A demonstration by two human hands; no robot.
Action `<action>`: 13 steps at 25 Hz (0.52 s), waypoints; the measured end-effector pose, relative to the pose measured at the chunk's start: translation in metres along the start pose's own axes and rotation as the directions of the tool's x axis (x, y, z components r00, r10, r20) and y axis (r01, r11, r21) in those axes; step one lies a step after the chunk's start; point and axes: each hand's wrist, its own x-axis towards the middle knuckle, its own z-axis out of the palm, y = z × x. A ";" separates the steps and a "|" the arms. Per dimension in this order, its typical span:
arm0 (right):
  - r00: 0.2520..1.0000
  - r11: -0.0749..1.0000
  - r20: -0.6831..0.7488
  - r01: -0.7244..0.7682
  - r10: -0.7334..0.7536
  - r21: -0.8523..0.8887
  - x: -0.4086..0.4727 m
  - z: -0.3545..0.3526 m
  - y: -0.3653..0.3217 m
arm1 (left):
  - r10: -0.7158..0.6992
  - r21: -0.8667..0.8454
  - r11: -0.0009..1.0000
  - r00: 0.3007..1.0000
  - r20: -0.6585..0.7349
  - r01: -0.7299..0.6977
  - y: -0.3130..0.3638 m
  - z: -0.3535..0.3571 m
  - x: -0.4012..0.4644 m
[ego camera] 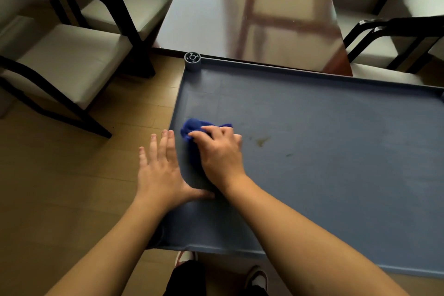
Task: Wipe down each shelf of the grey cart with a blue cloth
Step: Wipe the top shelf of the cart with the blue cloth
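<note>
The grey cart's top shelf (324,127) fills the right half of the view, a flat tray with a raised rim. A bunched blue cloth (192,128) lies on it near the left rim. My right hand (219,155) presses down on the cloth with its fingers curled over it. My left hand (161,170) rests flat and spread on the shelf's left rim, beside the cloth, holding nothing. A brownish stain (262,141) and a small dark mark (289,155) sit on the shelf right of my right hand. The lower shelves are hidden.
A glossy dark table (252,7) butts against the cart's far rim. Black-framed chairs with pale seats stand at the left (67,60) and right (403,31). A round grey post cap (192,57) marks the cart's far left corner. My shoes (258,277) are on the wooden floor below.
</note>
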 end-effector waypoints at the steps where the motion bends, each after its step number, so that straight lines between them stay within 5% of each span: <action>1: 0.997 0.998 0.075 0.037 -0.034 -0.043 0.003 0.012 -0.010 | 0.015 -0.024 1.000 1.000 0.009 -0.015 -0.005 0.002 0.000; 5: 0.971 0.974 0.231 0.103 -0.054 -0.204 0.004 0.034 -0.016 | 0.005 0.066 0.998 0.999 0.049 -0.008 -0.007 0.001 0.000; 13: 0.993 0.932 0.111 0.011 0.032 -0.363 0.006 0.013 0.051 | -0.068 0.219 0.974 0.994 0.082 0.049 0.002 -0.004 0.001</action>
